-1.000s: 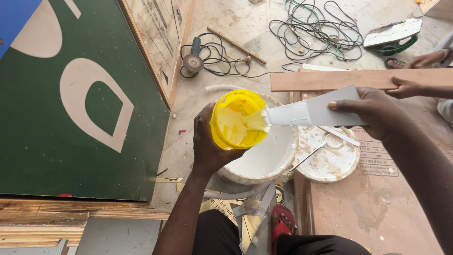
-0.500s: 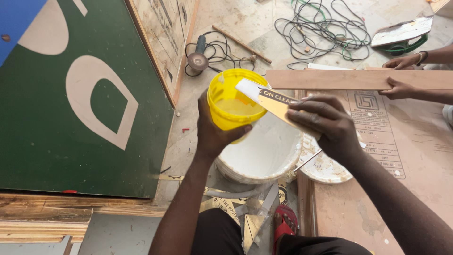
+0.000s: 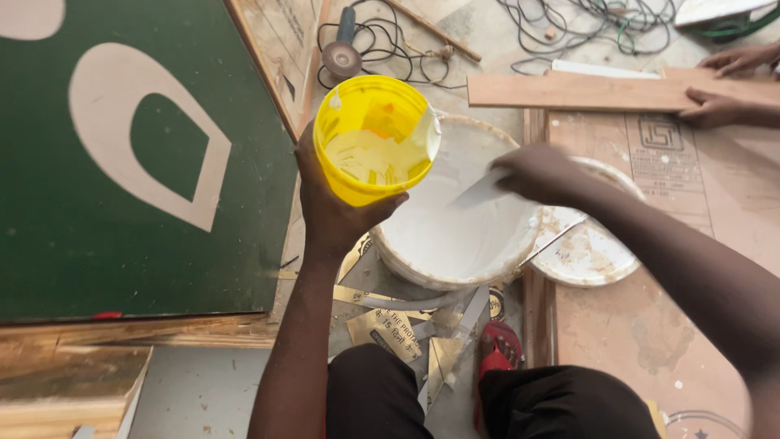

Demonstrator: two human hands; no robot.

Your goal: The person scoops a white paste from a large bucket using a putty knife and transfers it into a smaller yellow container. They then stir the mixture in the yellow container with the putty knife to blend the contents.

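My left hand [image 3: 337, 213] grips a small yellow tub [image 3: 372, 136] from below, tilted toward me, with pale paste smeared inside. Just right of it stands a large white bucket [image 3: 455, 236] full of white paste. My right hand [image 3: 540, 172] reaches down over that bucket and holds a flat scraper strip [image 3: 481, 191], its tip dipped toward the paste. A round white lid [image 3: 587, 248] smeared with paste lies to the right of the bucket.
A green board with pale shapes [image 3: 122, 162] fills the left. An angle grinder [image 3: 341, 53] and tangled cables [image 3: 585, 20] lie at the top. Another person's hands [image 3: 719, 106] rest on a wooden plank [image 3: 585, 91] at top right. A brown panel [image 3: 674, 268] covers the right.
My right hand has moved the scraper from the yellow tub's rim down into the white bucket. The tub has tilted and shifted slightly left.
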